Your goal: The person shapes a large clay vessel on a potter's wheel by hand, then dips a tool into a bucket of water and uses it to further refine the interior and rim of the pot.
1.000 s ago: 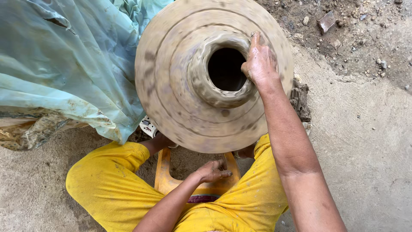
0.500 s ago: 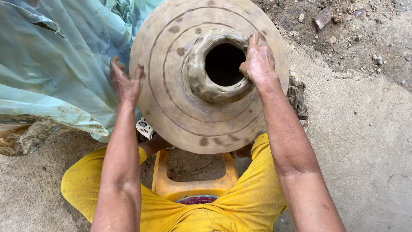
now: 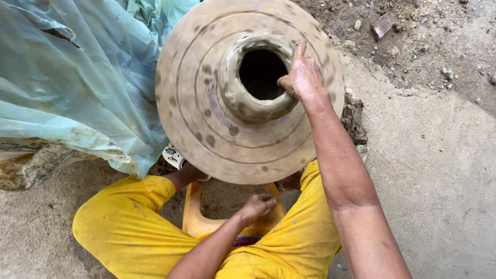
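Pressing its fingers on the rim to shape it, the right hand (image 3: 305,77) works a wide brown wet-clay pot (image 3: 248,93) at upper centre; the left hand (image 3: 256,206), loosely curled and empty, rests below.

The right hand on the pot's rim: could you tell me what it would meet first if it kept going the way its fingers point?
The right hand points up the frame; its fingers would likely slide over the clay pot shoulder, then reach bare dirt ground. Depth is unclear.

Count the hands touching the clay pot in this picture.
1. The right hand rests on the clay pot at its mouth rim; the left hand is down near the orange stool, off it.
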